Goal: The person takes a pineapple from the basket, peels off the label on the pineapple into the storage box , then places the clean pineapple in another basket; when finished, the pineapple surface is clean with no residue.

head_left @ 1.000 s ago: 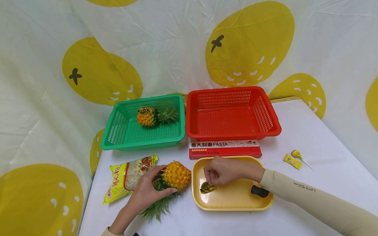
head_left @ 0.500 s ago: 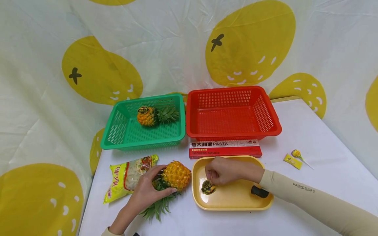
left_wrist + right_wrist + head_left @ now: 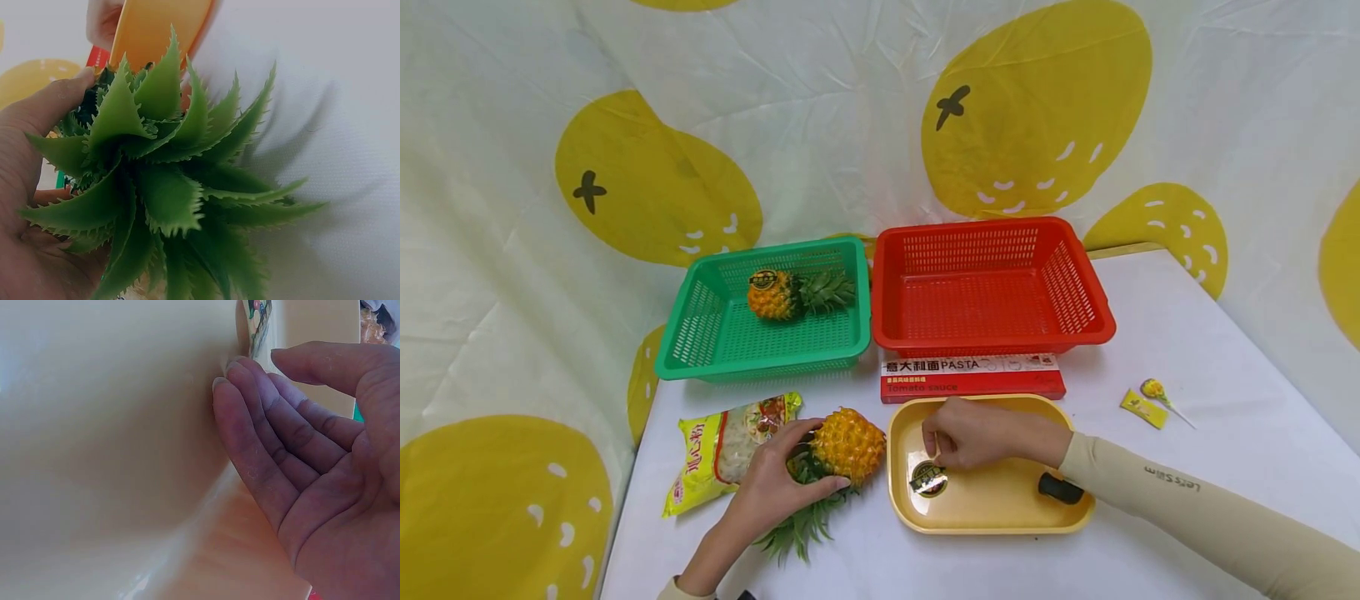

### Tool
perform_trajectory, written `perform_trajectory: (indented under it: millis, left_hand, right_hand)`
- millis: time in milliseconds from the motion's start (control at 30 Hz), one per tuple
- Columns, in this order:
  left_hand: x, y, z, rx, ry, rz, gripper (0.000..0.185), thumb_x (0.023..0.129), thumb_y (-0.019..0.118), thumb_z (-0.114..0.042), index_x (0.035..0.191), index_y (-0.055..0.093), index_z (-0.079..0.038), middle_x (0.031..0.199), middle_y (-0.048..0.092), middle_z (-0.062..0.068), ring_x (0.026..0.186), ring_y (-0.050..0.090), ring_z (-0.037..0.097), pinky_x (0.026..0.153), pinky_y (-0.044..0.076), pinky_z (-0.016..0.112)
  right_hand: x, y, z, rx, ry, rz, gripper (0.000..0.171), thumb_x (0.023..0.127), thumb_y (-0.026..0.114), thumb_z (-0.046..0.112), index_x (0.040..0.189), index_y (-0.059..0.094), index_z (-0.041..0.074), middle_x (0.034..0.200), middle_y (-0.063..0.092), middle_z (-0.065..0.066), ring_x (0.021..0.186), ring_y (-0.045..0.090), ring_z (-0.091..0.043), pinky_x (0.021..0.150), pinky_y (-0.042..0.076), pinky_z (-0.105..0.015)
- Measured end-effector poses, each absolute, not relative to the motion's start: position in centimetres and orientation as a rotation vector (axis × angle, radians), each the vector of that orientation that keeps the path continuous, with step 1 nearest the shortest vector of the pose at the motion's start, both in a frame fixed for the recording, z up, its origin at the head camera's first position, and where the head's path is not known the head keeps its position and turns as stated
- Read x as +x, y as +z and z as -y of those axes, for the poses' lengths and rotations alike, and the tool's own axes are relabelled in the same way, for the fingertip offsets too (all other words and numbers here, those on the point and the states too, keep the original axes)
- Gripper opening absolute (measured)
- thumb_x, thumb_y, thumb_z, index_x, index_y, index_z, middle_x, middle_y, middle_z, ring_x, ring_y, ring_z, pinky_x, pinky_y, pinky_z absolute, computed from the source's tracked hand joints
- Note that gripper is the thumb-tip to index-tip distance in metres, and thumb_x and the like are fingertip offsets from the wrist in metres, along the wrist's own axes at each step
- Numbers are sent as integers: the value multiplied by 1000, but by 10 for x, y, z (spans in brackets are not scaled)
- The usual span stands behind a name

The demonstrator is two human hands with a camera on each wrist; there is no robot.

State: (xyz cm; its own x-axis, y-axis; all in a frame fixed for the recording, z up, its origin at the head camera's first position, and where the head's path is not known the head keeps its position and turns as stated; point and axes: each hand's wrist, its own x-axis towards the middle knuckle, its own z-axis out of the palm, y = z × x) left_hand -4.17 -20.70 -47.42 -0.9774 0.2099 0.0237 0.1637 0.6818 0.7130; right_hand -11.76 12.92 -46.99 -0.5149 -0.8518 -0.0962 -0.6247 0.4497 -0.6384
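Observation:
My left hand (image 3: 805,467) grips a small pineapple (image 3: 850,442) that lies on the white table, its green crown (image 3: 162,194) towards me and filling the left wrist view. My right hand (image 3: 936,454) hovers low over a yellow tray (image 3: 992,527), fingers relaxed and almost straight (image 3: 250,406). Just beyond the fingertips a round dark sticker (image 3: 928,481) lies on the tray floor; its edge shows in the right wrist view (image 3: 257,319). Nothing is pinched between thumb and fingers.
Behind stand a green basket (image 3: 760,365) holding another pineapple (image 3: 772,296) and a red basket (image 3: 992,342). A red pasta box (image 3: 972,377) lies before the red basket. A yellow noodle bag (image 3: 718,450) sits left; a lollipop (image 3: 1153,392) and wrapper right.
My right hand lowered the sticker from a pinch onto the tray floor and let it go. The left hand and its pineapple have stayed put.

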Motion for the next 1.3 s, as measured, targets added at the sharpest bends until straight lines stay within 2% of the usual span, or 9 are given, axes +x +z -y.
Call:
perform_trajectory:
  millis: [333,667,833,1000,1100,1300]
  left_hand:
    - [-41,-474,207,319,1206,-2814,85,73,90,-66,145,62,-31,147,59,-3,137,54,29,106,46,63]
    - [-41,-474,207,327,1218,-2816,85,73,91,-65,145,62,-30,147,59,-4,137,54,27,107,46,62]
    - [-41,-474,207,320,1224,-2807,85,73,91,-65,145,63,-29,146,59,-5,137,54,27,107,46,61]
    - [-42,-473,207,323,1218,-2802,85,73,91,-66,145,62,-29,147,59,-4,137,54,28,107,46,61]
    - [-43,-473,207,340,1212,-2808,86,73,91,-66,145,62,-29,147,59,-3,137,54,29,107,46,61]
    - [-42,-474,208,336,1214,-2803,85,74,90,-66,145,62,-29,146,59,-4,135,55,27,106,47,61]
  right_hand:
    - [-118,-460,-129,-1256,-792,-2265,20,91,72,2,82,70,20,64,56,16,56,48,1,52,40,-19]
    - [-123,-445,-123,-1356,-933,-2177,16,93,77,10,86,69,22,71,60,18,63,55,1,57,51,-20]
    - [-125,-434,-118,-1370,-973,-2170,10,96,76,12,92,70,19,76,63,17,68,59,-1,63,55,-22]
    - [-127,-425,-112,-1419,-1003,-2201,4,96,75,9,99,74,11,83,65,15,73,61,-2,68,58,-27]
    - [-130,-420,-108,-1455,-1023,-2212,10,95,75,9,105,73,8,87,66,14,77,62,-3,70,59,-31]
    - [-133,-415,-100,-1474,-1005,-2252,27,95,78,14,121,70,11,100,69,8,88,66,-9,77,59,-31]
